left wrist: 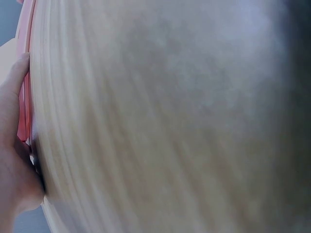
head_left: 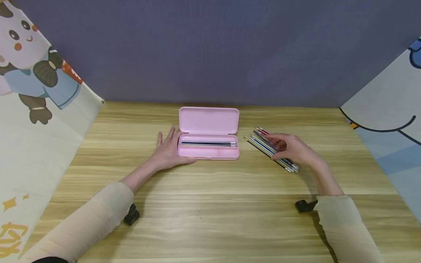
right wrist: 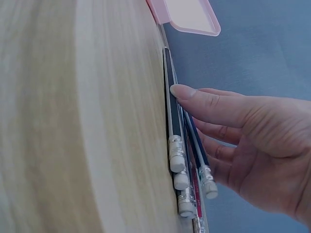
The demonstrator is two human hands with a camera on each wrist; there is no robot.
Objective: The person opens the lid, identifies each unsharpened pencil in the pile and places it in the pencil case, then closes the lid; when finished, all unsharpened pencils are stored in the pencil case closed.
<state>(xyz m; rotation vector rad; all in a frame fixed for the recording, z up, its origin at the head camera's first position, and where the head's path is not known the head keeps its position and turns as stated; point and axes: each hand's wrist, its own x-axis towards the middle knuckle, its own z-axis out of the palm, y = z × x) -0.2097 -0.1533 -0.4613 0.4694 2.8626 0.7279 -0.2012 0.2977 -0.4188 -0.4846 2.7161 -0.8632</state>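
Note:
A pink pencil case [head_left: 208,153] stands with its lid [head_left: 209,120] raised. Several pencils [head_left: 207,143] lie in its long back compartment. At the case's left end rests my left hand [head_left: 169,151], fingers spread and thumb along the front edge. To the right, a loose pile of pencils [head_left: 263,148], mostly dark and striped with white erasers, lies slanted on the table. Over this pile my right hand [head_left: 292,148] spans, thumb touching its near side and fingers bent at the far side. In the right wrist view the thumb [right wrist: 184,92] meets the pencils [right wrist: 172,116]; the fingertips are hidden.
The wood-grain table [head_left: 210,208] reaches back to a dark blue-grey wall [head_left: 217,51]. Cartoon-printed panels stand at left [head_left: 49,128] and right [head_left: 388,95]. Two front compartments of the case hold nothing visible. Red pencils [head_left: 262,130] show at the pile's far end.

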